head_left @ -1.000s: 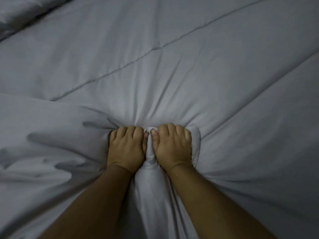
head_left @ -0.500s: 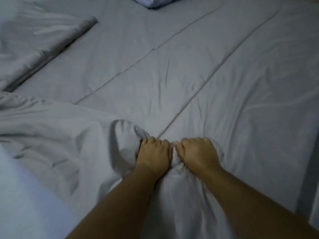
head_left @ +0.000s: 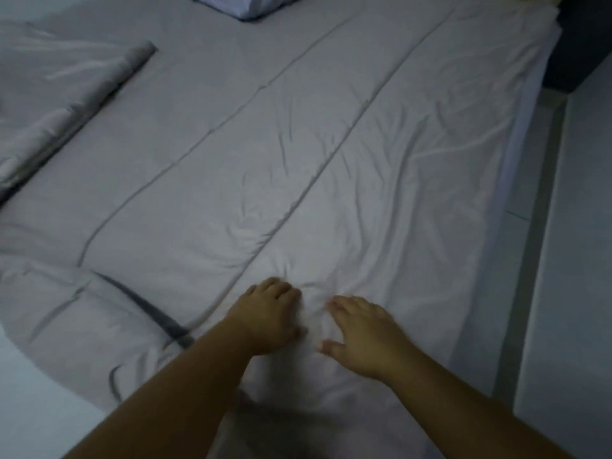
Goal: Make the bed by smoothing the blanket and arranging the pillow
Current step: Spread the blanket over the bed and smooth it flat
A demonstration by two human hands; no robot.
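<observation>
A pale grey quilted blanket lies spread over the bed, with stitched seams running diagonally and wrinkles near its front edge. My left hand rests on the bunched cloth near the front, its fingers bent down onto the fabric. Just to its right, my right hand lies flat on the blanket with fingers spread. A corner of a pillow shows at the top edge. At the far left a part of the blanket is folded back on itself.
The bed's right side drops to a light floor. A dark piece of furniture stands at the top right. Floor also shows at the bottom left.
Both hands let go of the gripped bunch of blanket and now lie on it, the right one spread flat. The view has pulled back, showing more of the bed and its right edge.
</observation>
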